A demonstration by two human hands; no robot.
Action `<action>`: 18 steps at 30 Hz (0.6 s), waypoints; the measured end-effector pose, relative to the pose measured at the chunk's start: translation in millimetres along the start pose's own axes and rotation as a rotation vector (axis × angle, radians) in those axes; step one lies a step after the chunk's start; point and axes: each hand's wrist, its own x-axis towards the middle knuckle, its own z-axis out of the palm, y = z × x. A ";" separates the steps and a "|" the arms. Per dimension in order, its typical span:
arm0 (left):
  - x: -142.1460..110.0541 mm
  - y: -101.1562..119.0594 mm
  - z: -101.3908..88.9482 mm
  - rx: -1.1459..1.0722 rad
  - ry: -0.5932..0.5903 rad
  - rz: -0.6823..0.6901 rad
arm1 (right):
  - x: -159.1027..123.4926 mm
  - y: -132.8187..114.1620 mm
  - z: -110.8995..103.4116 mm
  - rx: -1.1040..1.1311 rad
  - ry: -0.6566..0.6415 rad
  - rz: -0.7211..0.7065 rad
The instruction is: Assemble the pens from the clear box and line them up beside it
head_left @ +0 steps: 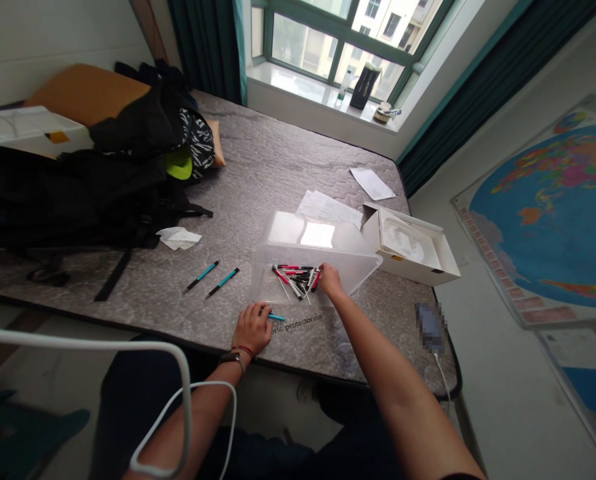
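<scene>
My left hand (254, 328) rests near the front edge of the mattress, its fingers closed on a blue pen (277, 317) that sticks out to the right. My right hand (331, 280) reaches into a clear plastic bin (265, 253) lying with its opening toward me. Its fingers are pinched together at the right end of a heap of red, white and black pens (296, 280); what they grip is too small to make out. To the left, two more blue pens, one (201, 276) beside the other (223, 283), lie roughly parallel on the mattress.
Behind the bin lie white papers (331, 208); an open white box (418, 257) stands to its right. A phone (430, 327) with a cable is near the right edge. Black bags (78, 193) and a crumpled tissue (179, 238) are on the left. A white cable (183, 373) crosses the foreground.
</scene>
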 end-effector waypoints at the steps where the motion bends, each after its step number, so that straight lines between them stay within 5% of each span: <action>1: 0.0 0.0 0.0 0.001 -0.002 0.000 | 1.0 0.2 0.0 -0.004 -0.026 -0.001; 18: 0.9 0.3 -2.3 0.000 -0.009 0.004 | 8.9 -11.1 -1.8 -0.108 -0.087 0.007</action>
